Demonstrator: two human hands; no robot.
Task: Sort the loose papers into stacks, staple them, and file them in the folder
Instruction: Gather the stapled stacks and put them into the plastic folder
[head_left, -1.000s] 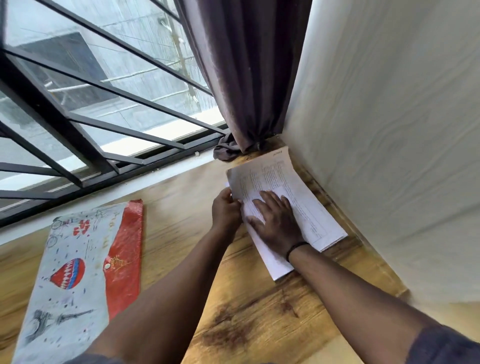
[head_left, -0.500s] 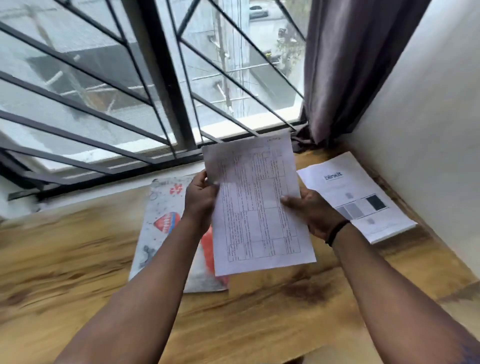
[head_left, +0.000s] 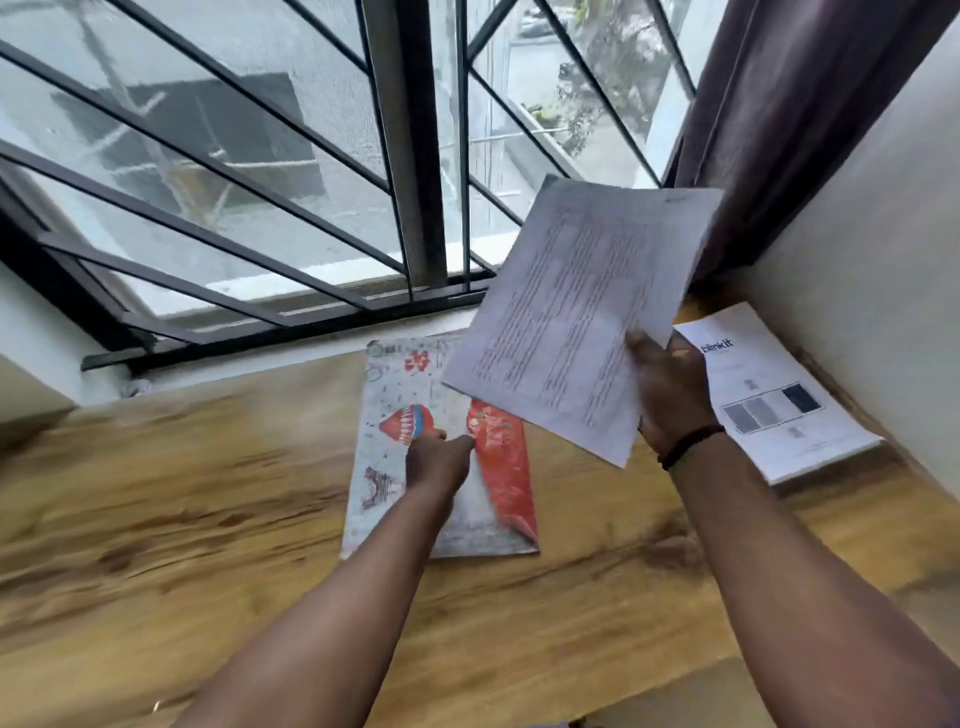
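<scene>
Home room: barred window (head_left: 291, 208), curtain (head_left: 779, 104), wooden desk (head_left: 156, 519).

Both forearms bare, reaching forward from the bottom edge. Left hand (head_left: 439, 460) low and extended, fingers pointing ahead with the thumb out to the right — fingertips resting on the folder (head_left: 410, 499); blurred, so grip detail unclear. Right hand (head_left: 670, 389) raised higher, thumb on top of the paper sheets (head_left: 566, 322), fingers under them — a pinch hold. Dark band round the right wrist.
</scene>
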